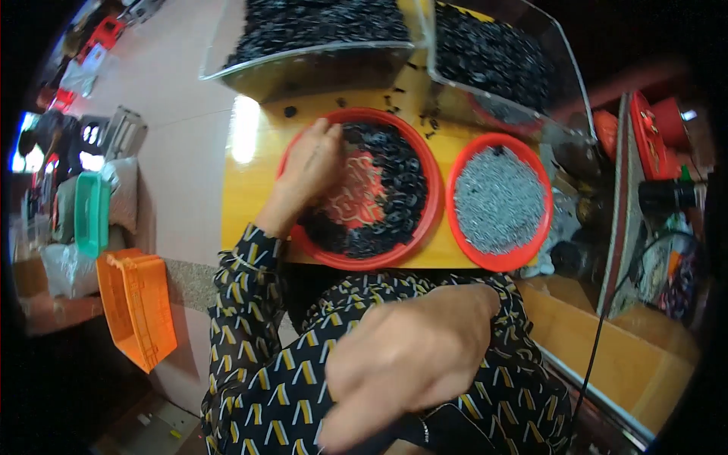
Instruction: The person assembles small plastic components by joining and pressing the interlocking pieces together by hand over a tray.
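Observation:
A round red tray (434,201) holds many small black plastic parts (406,182), heaped mostly along its right and lower sides; its red bottom with pale curly patterns shows in the middle. My left hand (311,159) reaches over the tray's left side, fingers bent and pressed together among the parts. Its fingertips are partly hidden, so anything pinched there cannot be made out. Close in front of my body my right hand (413,345) is raised, blurred, with its fingers curled and one pointing down-left. What it grips, if anything, is hidden.
To the right stands a red bowl (460,227) full of small silvery metal pieces (500,199). Two clear bins (318,72) of black parts stand at the yellow table's (246,205) back, loose parts nearby. An orange crate (136,307) and green basket (91,216) are on the left.

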`<action>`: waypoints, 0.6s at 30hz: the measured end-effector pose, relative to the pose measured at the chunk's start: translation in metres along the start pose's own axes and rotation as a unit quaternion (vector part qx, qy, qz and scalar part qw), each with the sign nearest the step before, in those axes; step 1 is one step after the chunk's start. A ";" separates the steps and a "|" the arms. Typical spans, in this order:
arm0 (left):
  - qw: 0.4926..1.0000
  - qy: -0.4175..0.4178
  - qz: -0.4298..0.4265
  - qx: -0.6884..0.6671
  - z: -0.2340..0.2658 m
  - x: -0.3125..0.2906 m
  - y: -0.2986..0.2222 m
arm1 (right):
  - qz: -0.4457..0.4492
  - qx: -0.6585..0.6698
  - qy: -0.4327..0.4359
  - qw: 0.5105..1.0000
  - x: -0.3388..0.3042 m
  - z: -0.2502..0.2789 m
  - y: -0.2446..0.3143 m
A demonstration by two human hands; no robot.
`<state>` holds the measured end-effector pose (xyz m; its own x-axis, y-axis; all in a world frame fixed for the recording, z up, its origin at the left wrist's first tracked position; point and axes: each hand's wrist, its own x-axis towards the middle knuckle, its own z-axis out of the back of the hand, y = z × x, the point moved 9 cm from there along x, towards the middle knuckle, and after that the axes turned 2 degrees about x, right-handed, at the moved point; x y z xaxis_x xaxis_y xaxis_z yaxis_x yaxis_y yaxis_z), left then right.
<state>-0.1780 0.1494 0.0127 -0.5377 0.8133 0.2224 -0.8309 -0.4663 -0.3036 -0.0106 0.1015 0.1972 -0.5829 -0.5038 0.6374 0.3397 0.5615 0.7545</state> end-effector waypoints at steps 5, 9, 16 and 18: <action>0.998 -0.054 -0.015 0.003 0.013 -0.013 0.001 | 0.074 0.227 -0.049 0.970 0.013 -0.019 0.017; 0.996 -0.045 -0.033 -0.066 -0.004 -0.004 -0.009 | 0.150 0.212 -0.077 0.963 -0.003 -0.021 0.021; 0.972 -0.020 0.102 -0.211 0.013 -0.040 0.023 | -0.133 -0.022 -0.144 0.980 -0.046 0.035 -0.038; 0.949 0.017 0.175 -0.263 0.008 -0.052 0.023 | -0.286 0.115 -0.382 0.871 -0.103 0.060 -0.079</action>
<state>-0.1704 0.0934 0.0015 -0.7545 0.6563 -0.0044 -0.4115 -0.4783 -0.7759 -0.0218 0.1480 0.0624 -0.9596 -0.2088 -0.1886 -0.2725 0.5237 0.8071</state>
